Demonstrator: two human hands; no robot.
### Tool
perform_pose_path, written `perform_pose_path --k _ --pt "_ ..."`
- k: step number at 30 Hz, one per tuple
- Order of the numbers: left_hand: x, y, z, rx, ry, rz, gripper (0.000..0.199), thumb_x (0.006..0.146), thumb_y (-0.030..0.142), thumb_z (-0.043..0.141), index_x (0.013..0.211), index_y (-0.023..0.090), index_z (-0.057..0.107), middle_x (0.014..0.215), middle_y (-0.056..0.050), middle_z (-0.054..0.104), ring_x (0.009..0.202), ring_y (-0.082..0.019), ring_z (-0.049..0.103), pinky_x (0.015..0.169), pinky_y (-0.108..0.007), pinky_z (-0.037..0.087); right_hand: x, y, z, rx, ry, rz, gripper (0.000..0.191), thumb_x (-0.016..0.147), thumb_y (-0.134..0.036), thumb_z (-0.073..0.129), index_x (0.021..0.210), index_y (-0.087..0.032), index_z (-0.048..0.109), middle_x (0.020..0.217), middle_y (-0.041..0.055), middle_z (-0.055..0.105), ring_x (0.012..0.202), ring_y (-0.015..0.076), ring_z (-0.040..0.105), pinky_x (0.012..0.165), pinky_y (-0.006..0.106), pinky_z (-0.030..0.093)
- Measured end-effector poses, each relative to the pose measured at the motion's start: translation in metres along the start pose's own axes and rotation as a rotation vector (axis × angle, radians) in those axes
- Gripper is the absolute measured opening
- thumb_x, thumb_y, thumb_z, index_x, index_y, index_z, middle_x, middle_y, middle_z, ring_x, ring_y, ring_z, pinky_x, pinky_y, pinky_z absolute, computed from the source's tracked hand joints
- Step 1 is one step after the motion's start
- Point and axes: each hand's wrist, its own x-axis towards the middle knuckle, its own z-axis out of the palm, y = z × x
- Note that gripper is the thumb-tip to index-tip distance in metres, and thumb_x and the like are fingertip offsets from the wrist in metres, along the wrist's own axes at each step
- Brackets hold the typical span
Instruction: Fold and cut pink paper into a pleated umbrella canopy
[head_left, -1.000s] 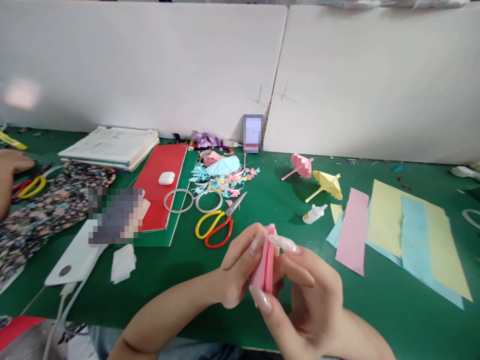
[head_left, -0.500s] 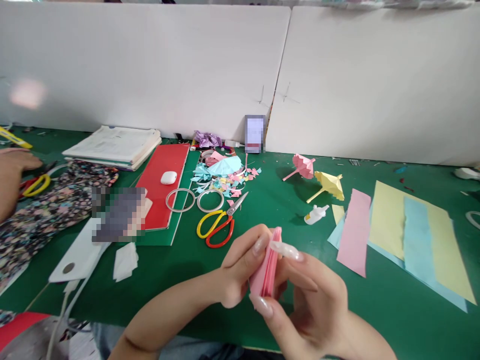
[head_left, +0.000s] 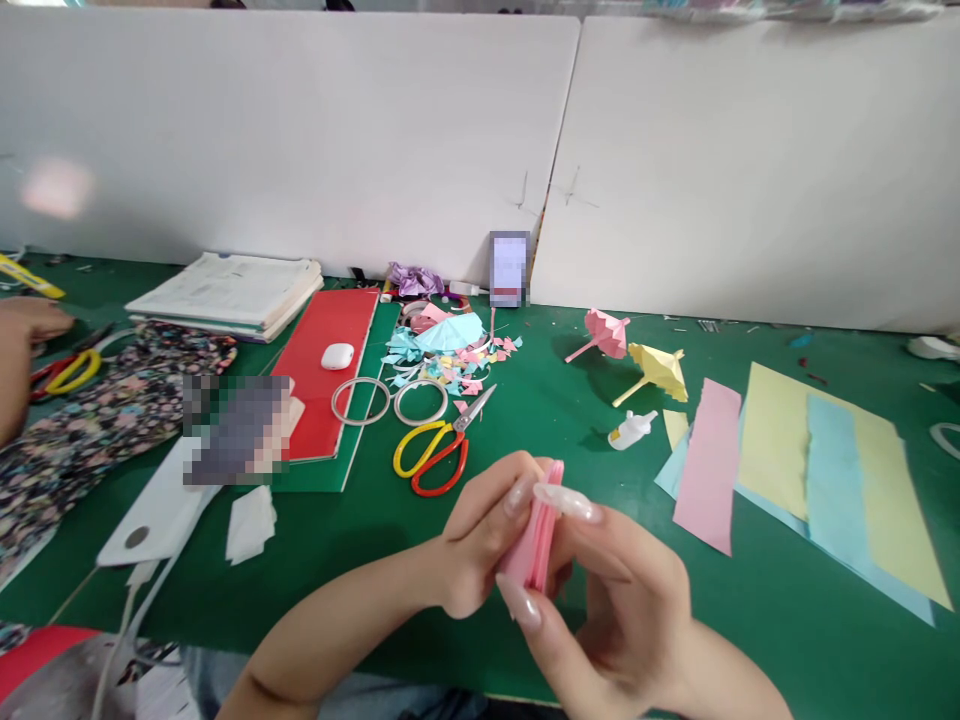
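Observation:
Between my two hands is a folded stack of pink paper (head_left: 534,545), its layered edges turned up toward me. My left hand (head_left: 491,525) is closed on its left side, with the thumb pressed flat against it. My right hand (head_left: 626,590) pinches the other side, one long-nailed finger across the top and the thumb at the lower end. Beyond my hands lie scissors (head_left: 442,452) with one yellow and one red handle. To the right stand a small white glue bottle (head_left: 632,430), a pink paper umbrella (head_left: 604,335) and a yellow paper umbrella (head_left: 658,372).
Pink, yellow and blue paper sheets (head_left: 772,430) lie at right. Paper scraps (head_left: 450,350), tape rings (head_left: 421,402), a red folder (head_left: 322,400) and a white power bank or strip (head_left: 154,510) spread to the left. Another person's hand (head_left: 37,320) rests at far left.
The fingers of my right hand have shifted slightly to the left along the pink paper, which stays held in both hands. At far left the other person's hand moved a little left.

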Motion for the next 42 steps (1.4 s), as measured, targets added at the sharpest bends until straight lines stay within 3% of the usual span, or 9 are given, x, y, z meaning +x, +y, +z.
perform_pose_path --k 6,11,14,19,24,32,37,42 --pt "-0.001 -0.003 -0.001 -0.008 0.019 -0.052 0.043 0.082 0.057 0.049 0.063 0.022 0.036 0.052 0.002 0.043 0.039 -0.01 0.043 0.036 -0.028 0.035 -0.002 0.002 0.001 0.002 0.005 0.008 0.072 0.075 -0.008 0.057 0.141 -0.022 0.03 0.107 0.0093 0.066 0.053 0.0148 0.057 0.055 0.033 0.055" --pt "-0.002 -0.002 -0.002 -0.046 -0.002 -0.021 0.039 0.086 0.051 0.048 0.063 0.021 0.038 0.055 0.002 0.043 0.042 -0.009 0.043 0.038 -0.027 0.032 0.001 0.0 0.001 0.079 -0.001 0.013 0.076 0.071 -0.001 0.054 0.141 -0.022 0.03 0.105 0.0077 0.067 0.048 0.013 0.054 0.044 0.03 0.047" --pt "-0.001 -0.002 -0.003 -0.027 0.001 -0.028 0.04 0.085 0.052 0.048 0.063 0.021 0.037 0.054 0.002 0.043 0.042 -0.01 0.043 0.039 -0.028 0.033 0.002 -0.001 0.0 0.058 -0.006 0.003 0.076 0.072 -0.002 0.055 0.141 -0.02 0.03 0.106 0.01 0.066 0.048 0.014 0.054 0.045 0.032 0.048" --pt "-0.001 -0.002 -0.002 -0.058 0.001 -0.027 0.04 0.086 0.052 0.048 0.063 0.021 0.038 0.054 0.003 0.042 0.041 -0.009 0.042 0.039 -0.026 0.033 0.003 -0.002 -0.002 0.042 -0.042 0.019 0.075 0.073 -0.003 0.055 0.141 -0.021 0.029 0.089 0.0061 0.068 0.048 0.0152 0.056 0.048 0.032 0.051" --pt "-0.003 -0.007 -0.007 -0.101 -0.062 0.042 0.031 0.085 0.045 0.054 0.068 0.021 0.045 0.059 0.002 0.046 0.047 -0.009 0.048 0.041 -0.025 0.039 0.002 -0.002 -0.001 0.035 -0.046 0.023 0.074 0.073 -0.003 0.054 0.141 -0.019 0.029 0.109 0.012 0.066 0.051 0.0145 0.058 0.05 0.032 0.051" --pt "-0.004 -0.021 -0.017 -0.11 -0.111 0.144 0.023 0.083 0.042 0.059 0.078 0.021 0.052 0.062 0.001 0.054 0.05 -0.011 0.054 0.045 -0.025 0.042 0.006 -0.001 -0.002 0.006 -0.036 -0.027 0.071 0.073 -0.003 0.055 0.14 -0.015 0.031 0.112 0.0146 0.066 0.05 0.0128 0.057 0.05 0.031 0.052" --pt "-0.003 -0.023 -0.017 -0.09 -0.072 0.127 0.024 0.088 0.041 0.051 0.074 0.021 0.05 0.059 0.001 0.053 0.047 -0.011 0.052 0.044 -0.026 0.039 0.004 0.0 -0.002 0.032 -0.044 -0.024 0.073 0.072 -0.002 0.057 0.14 -0.014 0.031 0.11 0.0151 0.065 0.053 0.0147 0.058 0.051 0.033 0.052" --pt "-0.003 -0.027 -0.019 0.016 -0.087 0.14 0.03 0.087 0.049 0.048 0.076 0.022 0.046 0.057 0.001 0.052 0.046 -0.011 0.052 0.043 -0.027 0.038 0.003 0.001 -0.002 0.057 -0.055 0.008 0.073 0.074 -0.004 0.057 0.14 -0.016 0.03 0.093 0.0099 0.067 0.05 0.0151 0.057 0.045 0.031 0.048"
